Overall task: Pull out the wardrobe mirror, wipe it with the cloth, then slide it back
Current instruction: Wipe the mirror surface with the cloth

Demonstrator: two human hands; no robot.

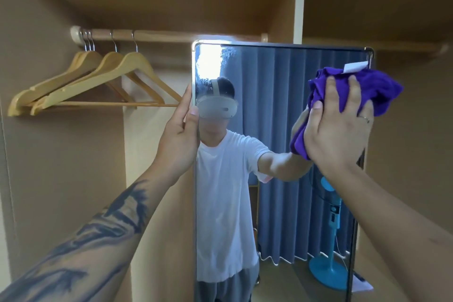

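The tall wardrobe mirror (277,95) stands pulled out and faces me, with a thin metal frame. It reflects a person in a white T-shirt and a blue curtain. My left hand (180,130) grips the mirror's left edge near the top, thumb on the glass side. My right hand (339,125) presses a crumpled purple cloth (377,88) against the upper right of the glass, fingers spread over it. A white label sticks up from the cloth's top.
Several wooden hangers (98,78) hang on the rail (152,35) at the upper left, just left of my left hand. Brown wardrobe walls enclose both sides, and a white post (299,0) rises behind the mirror.
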